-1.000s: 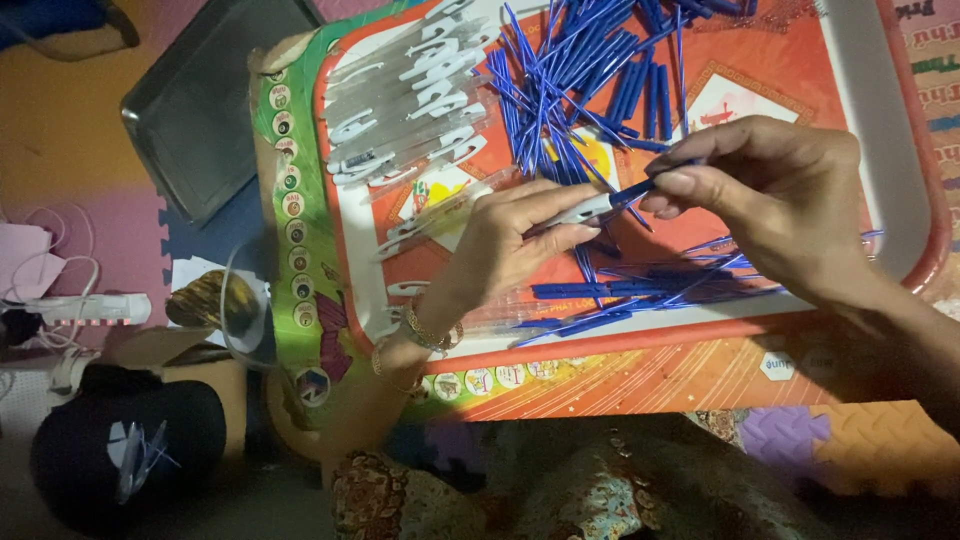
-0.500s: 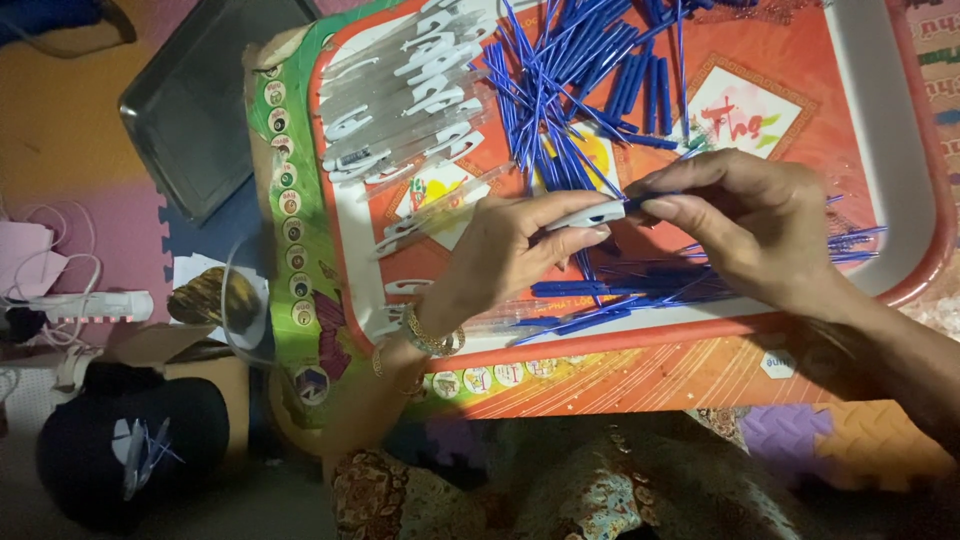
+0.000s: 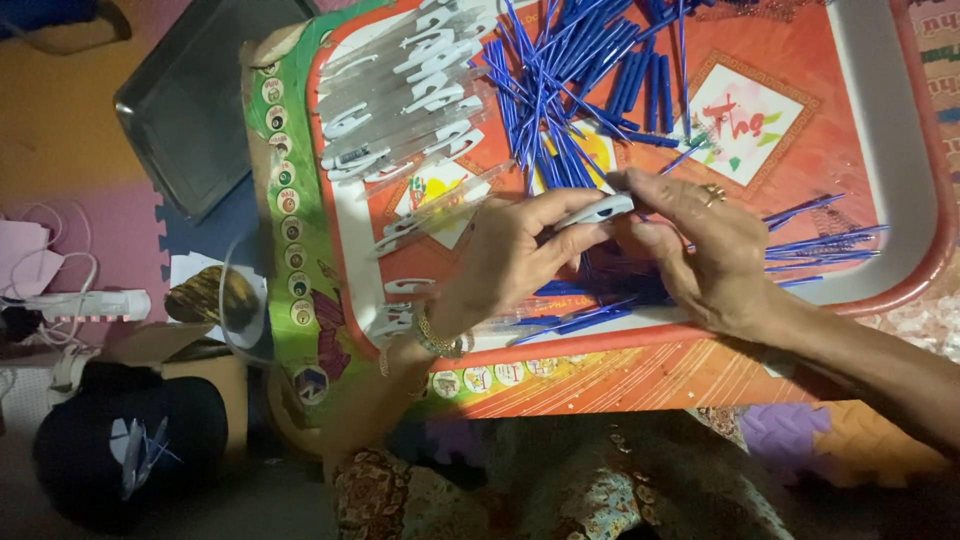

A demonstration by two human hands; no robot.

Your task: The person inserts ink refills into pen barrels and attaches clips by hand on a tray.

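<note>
Now | left hand (image 3: 515, 255) pinches pen barrel (image 3: 598, 211) | right hand (image 3: 705, 245) curled, grips its end

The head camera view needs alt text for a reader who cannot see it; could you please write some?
Both hands, left hand and right hand, hold a clear pen barrel with a white clip between them over a red tray. The tray holds a pile of blue pen refills and a row of clear pen barrels.
</note>
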